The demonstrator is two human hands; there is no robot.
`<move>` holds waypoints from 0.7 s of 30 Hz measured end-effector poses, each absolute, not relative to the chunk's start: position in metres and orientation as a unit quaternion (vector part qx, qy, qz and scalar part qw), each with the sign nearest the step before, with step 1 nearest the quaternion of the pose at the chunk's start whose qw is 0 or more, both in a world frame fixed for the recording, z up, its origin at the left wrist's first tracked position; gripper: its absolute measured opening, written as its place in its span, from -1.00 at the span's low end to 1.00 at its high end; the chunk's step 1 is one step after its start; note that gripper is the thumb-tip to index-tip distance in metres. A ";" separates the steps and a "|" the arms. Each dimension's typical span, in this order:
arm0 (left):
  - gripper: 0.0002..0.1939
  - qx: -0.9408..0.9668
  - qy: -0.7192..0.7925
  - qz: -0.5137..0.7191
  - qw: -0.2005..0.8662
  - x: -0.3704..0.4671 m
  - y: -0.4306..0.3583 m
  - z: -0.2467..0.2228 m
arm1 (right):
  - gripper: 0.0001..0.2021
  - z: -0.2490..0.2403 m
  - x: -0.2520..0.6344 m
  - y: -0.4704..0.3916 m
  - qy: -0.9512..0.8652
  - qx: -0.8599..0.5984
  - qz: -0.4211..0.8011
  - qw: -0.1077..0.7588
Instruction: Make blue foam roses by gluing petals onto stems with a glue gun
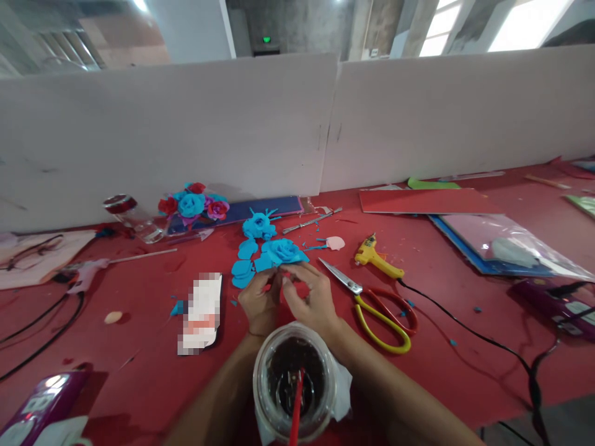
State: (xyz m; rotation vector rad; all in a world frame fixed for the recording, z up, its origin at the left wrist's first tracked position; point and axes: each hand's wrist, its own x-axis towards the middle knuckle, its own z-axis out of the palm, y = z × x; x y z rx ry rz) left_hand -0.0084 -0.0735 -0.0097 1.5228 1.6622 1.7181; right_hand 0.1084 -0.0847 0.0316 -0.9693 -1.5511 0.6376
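My left hand (259, 301) and my right hand (312, 298) meet over the red table, fingertips pinched together. Whatever is between the fingers is too small and hidden to make out. Just beyond the fingertips lies a blue foam rose (282, 250). A second blue flower (258, 224) with thin strips sits behind it. Cut blue petals (242, 273) are stacked to the left of my hands. Scissors (356, 288) with red and yellow handles lie to the right, blades partly apart. In front of my wrists stands a clear cup of dark drink (261, 384) with a red straw (297, 406).
A yellow glue gun (379, 259) trails its black cord rightward. Left are a phone (202, 313), another glue gun (88, 274), a glass bottle (134, 218) and a finished flower bunch (193, 204). Red sheet (418, 201) and plastic-wrapped sheets (493, 244) lie right. A white partition (162, 136) borders the back.
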 end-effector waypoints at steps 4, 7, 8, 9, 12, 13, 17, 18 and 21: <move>-0.84 0.525 0.577 0.604 0.165 -0.009 -0.073 -0.011 | -0.71 0.028 0.108 -0.085 -0.646 -0.424 0.306 0.557; -0.84 0.507 0.578 0.612 0.184 -0.009 -0.072 -0.010 | -0.71 0.028 0.107 -0.083 -0.619 -0.440 0.370 0.535; -0.83 0.496 0.579 0.618 0.193 -0.009 -0.071 -0.010 | -0.70 0.029 0.106 -0.083 -0.607 -0.435 0.402 0.530; -0.83 0.483 0.580 0.624 0.202 -0.009 -0.070 -0.010 | -0.70 0.030 0.105 -0.082 -0.594 -0.423 0.437 0.527; -0.86 0.438 0.570 0.646 0.258 -0.009 -0.066 -0.010 | -0.72 0.034 0.105 -0.081 -0.549 -0.370 0.539 0.521; -0.87 0.423 0.558 0.655 0.285 -0.008 -0.064 -0.009 | -0.74 0.035 0.105 -0.080 -0.539 -0.360 0.558 0.518; -0.88 0.367 0.498 0.696 0.364 -0.003 -0.061 -0.002 | -0.80 0.031 0.108 -0.075 -0.508 -0.399 0.533 0.546; -0.87 0.358 0.488 0.703 0.375 -0.002 -0.061 0.000 | -0.80 0.030 0.108 -0.073 -0.506 -0.415 0.513 0.555; -0.85 0.359 0.465 0.702 0.403 0.000 -0.063 0.002 | -0.79 0.026 0.111 -0.068 -0.523 -0.437 0.459 0.569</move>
